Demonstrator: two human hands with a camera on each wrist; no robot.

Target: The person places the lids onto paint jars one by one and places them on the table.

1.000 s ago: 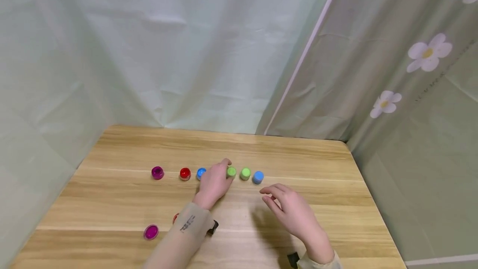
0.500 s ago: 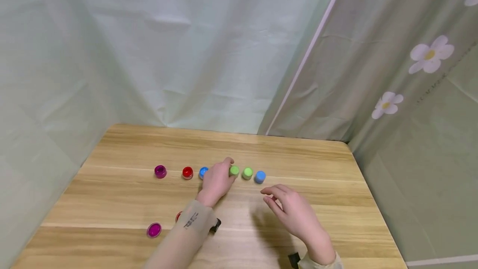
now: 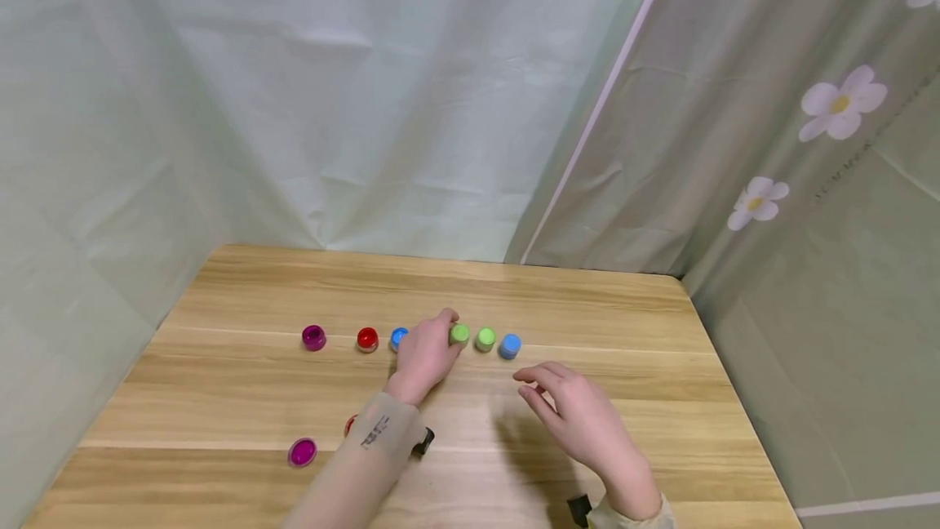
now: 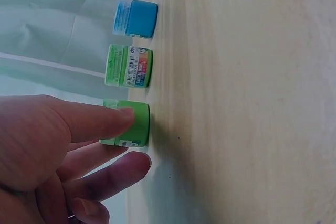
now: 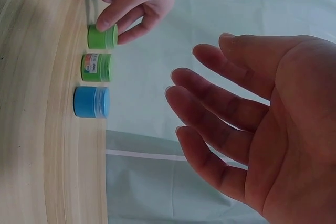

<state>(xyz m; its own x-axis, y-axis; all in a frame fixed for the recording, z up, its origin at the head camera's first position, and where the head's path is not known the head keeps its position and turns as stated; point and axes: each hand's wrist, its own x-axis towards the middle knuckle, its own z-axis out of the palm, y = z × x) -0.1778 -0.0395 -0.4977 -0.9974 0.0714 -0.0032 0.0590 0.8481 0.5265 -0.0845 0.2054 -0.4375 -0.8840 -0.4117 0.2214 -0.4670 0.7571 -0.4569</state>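
My left hand pinches a small green paint jar by its sides, thumb across the front. The jar has its lid on and stands upright on the table. Beside it stand a second green paint jar with a printed label and a capped blue paint jar. My right hand hovers over the table, nearest the capped blue jar. Its fingers are loosely bent and hold nothing, as the right wrist view shows.
Left of my left hand stand uncapped jars: purple, red and blue, the last partly behind the hand. A purple lid lies nearer on the wooden table. My left sleeve mostly hides a red lid. Curtains surround the table.
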